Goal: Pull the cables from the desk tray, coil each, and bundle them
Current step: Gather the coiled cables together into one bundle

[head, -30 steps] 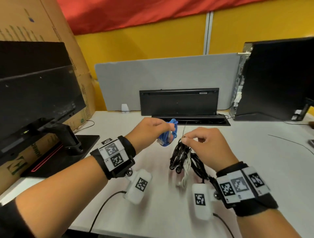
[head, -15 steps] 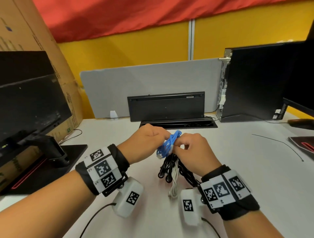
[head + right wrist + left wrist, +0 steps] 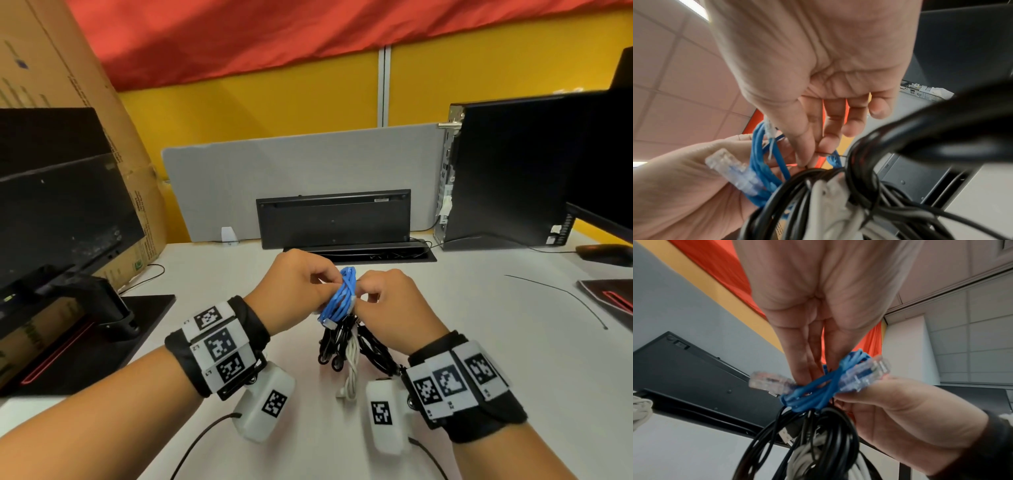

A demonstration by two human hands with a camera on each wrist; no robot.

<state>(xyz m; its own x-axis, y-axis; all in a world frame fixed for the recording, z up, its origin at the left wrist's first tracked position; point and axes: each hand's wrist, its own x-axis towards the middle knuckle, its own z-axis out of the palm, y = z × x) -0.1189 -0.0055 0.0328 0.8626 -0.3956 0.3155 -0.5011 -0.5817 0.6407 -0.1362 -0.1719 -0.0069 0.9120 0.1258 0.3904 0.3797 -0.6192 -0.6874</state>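
My left hand (image 3: 325,286) pinches a coiled blue network cable (image 3: 342,298) with clear plugs, held above the white desk (image 3: 479,342). In the left wrist view its fingers (image 3: 807,369) press on the blue coil (image 3: 813,394). My right hand (image 3: 364,296) meets it from the right and holds a bundle of black cables (image 3: 337,346) and a white cable (image 3: 352,370) that hang below. In the right wrist view, thumb and forefinger (image 3: 807,152) pinch a thin dark wire at the top of the black coils (image 3: 818,194). The blue coil touches the bundle's top.
The open black desk tray (image 3: 363,255) with its raised lid (image 3: 332,219) is just behind my hands, before a grey divider (image 3: 301,178). A monitor on its stand (image 3: 61,212) is at left, a computer tower (image 3: 507,171) at right. A thin loose wire (image 3: 561,294) lies right.
My hands have come together: the left carried the blue coil to the right until it met the top of the black and white bundle in my right hand.
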